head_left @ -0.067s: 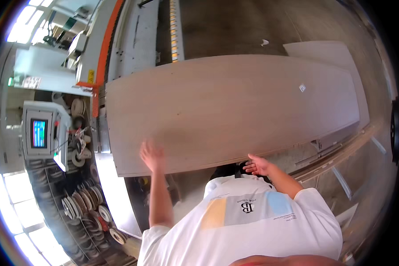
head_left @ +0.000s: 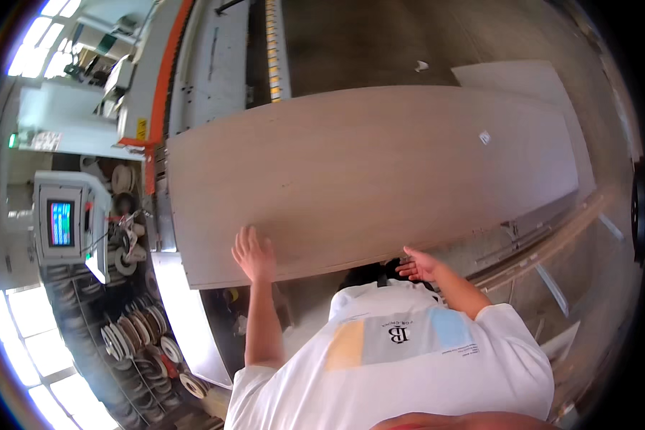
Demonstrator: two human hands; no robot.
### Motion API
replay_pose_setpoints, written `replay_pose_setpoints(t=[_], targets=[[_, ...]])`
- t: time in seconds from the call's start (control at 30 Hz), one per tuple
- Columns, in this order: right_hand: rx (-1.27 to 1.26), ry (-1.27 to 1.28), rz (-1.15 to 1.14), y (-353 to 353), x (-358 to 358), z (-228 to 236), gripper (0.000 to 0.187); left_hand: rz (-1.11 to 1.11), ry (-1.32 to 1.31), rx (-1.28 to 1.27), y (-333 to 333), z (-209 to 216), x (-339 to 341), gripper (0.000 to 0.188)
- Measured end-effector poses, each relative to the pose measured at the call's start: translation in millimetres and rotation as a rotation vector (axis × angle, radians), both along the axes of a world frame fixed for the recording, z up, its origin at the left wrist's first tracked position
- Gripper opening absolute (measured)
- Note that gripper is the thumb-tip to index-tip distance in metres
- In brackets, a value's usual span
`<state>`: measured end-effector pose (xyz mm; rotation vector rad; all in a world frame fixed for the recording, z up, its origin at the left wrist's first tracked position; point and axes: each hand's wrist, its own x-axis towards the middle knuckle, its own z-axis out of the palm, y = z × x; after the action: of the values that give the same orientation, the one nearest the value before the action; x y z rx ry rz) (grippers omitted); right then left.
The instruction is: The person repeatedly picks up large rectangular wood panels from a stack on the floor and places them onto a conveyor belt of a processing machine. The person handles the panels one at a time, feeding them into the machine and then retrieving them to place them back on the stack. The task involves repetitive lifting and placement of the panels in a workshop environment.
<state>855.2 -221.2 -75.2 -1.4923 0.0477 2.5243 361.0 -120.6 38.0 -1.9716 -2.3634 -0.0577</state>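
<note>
A long, pale brown board (head_left: pixel 365 165) lies flat in front of me, its left end against a machine. On its top face, close to the near left corner, my left hand (head_left: pixel 254 255) rests palm down with the fingers spread. My right hand (head_left: pixel 421 266) is at the near edge, around the middle of the board, with its fingers stretched and apart. Whether it touches the edge I cannot tell. Neither hand grips anything. A small white label (head_left: pixel 484 137) sticks to the far right part of the board.
Along the left runs a machine with an orange strip (head_left: pixel 166 72) and a row of yellow rollers (head_left: pixel 272 50). A control panel (head_left: pixel 61 222) with a lit screen stands at left, above shelves of edge-band rolls (head_left: pixel 129 333). Another board (head_left: pixel 509 72) shows beyond at far right.
My left hand has gone from blurred to sharp, shifting slightly right over the board. The whole view has moved a little; my right hand stays by the near edge.
</note>
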Motion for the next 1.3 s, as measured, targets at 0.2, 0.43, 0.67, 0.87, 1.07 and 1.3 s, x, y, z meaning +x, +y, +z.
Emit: replay_pose_setpoints(t=[0.2, 0.43, 0.67, 0.87, 1.07, 1.3], targets=[[0.035, -0.360, -0.303, -62, 85, -31, 0.092, -0.059, 0.071, 0.073, -9, 8, 33, 0.050], [0.038, -0.575, -0.400, -105, 163, -56, 0.083, -0.074, 0.120, 0.068, -13, 1, 42, 0.049], [0.059, -0.682, -0.496, -71, 272, -61, 0.070, 0.034, 0.223, 0.004, -10, -8, 62, 0.051], [0.004, -0.864, -0.651, -33, 456, -127, 0.081, 0.303, 0.166, -0.087, -13, -27, 126, 0.058], [-0.142, -0.533, -1.025, -11, 592, -196, 0.085, 0.545, 0.160, -0.358, -21, -54, 199, 0.097], [-0.237, -0.576, -1.190, 16, 580, -180, 0.064, 0.549, 0.087, -0.478, 8, -38, 271, 0.115]])
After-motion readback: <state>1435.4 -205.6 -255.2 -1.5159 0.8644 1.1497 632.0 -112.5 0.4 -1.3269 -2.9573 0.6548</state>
